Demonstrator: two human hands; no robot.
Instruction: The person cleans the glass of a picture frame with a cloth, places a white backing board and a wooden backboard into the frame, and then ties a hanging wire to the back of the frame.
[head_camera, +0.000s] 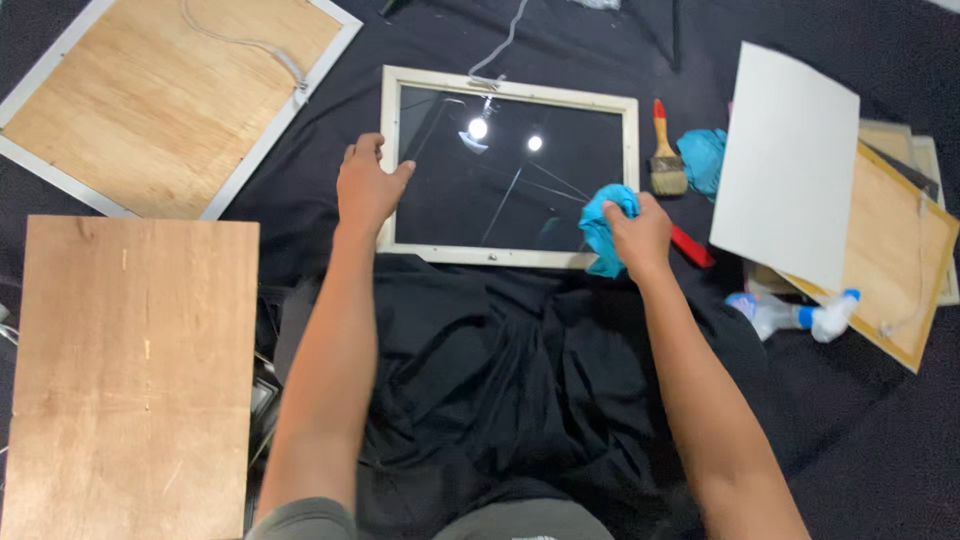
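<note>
Left hand (368, 185) resting flat on the left edge of the pale glass-fronted frame (508, 95), grip loose, holding nothing. Right hand (640, 235) clutching a blue cloth (602, 215) at the frame's lower right corner. Paintbrush (666, 160) just beside.

The pale wooden frame (508, 257) holds glossy glass (500, 190) that mirrors two lamps. The cloth (603, 225) is soft blue fabric. The plywood boards (130, 370) look matt and grainy on a black fabric sheet (500, 380).

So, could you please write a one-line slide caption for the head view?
Left hand steadies a pale picture frame while right hand presses a blue cloth on its glass.
</note>
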